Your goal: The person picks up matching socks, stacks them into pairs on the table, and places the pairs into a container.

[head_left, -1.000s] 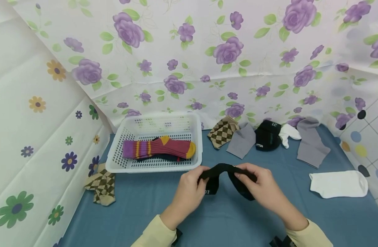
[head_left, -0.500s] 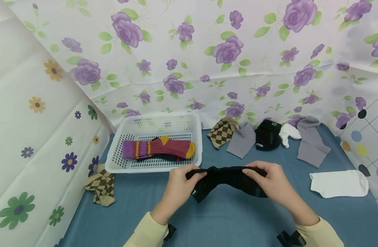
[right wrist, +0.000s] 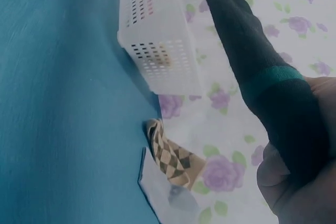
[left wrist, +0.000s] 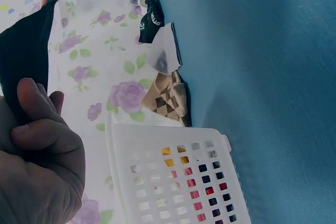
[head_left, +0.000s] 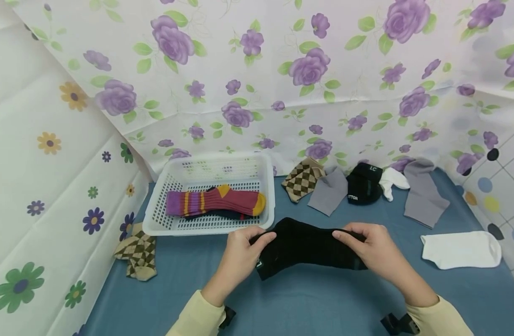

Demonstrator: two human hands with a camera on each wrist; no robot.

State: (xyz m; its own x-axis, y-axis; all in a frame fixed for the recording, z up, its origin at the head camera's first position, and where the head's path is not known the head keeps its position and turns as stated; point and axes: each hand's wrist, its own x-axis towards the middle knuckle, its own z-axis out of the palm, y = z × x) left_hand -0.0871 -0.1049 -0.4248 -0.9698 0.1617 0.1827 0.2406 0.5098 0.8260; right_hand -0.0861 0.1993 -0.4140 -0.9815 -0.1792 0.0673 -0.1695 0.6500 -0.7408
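Note:
A black sock (head_left: 309, 245) is stretched sideways between both hands, above the blue cloth in the head view. Its left end is pinched by my left hand (head_left: 242, 254), where a bit of white lettering shows low on the fabric. My right hand (head_left: 376, 249) pinches the other end between thumb and fingers. In the left wrist view the sock (left wrist: 26, 51) runs from the curled fingers up toward the far hand. The right wrist view shows a dark green band across the sock (right wrist: 262, 66).
A white basket (head_left: 149, 219) holds striped maroon socks (head_left: 227, 201) over dark ones. Along the back lie a checkered sock (head_left: 303, 179), a grey sock (head_left: 329, 191), a black sock bundle (head_left: 363, 184) and white and grey socks. A white sock (head_left: 460, 250) lies right, another checkered one (head_left: 141, 254) left.
The hands have moved apart, the left one leftward and the right one rightward. The black sock, earlier arched and drooping between them, now hangs spread out and flatter.

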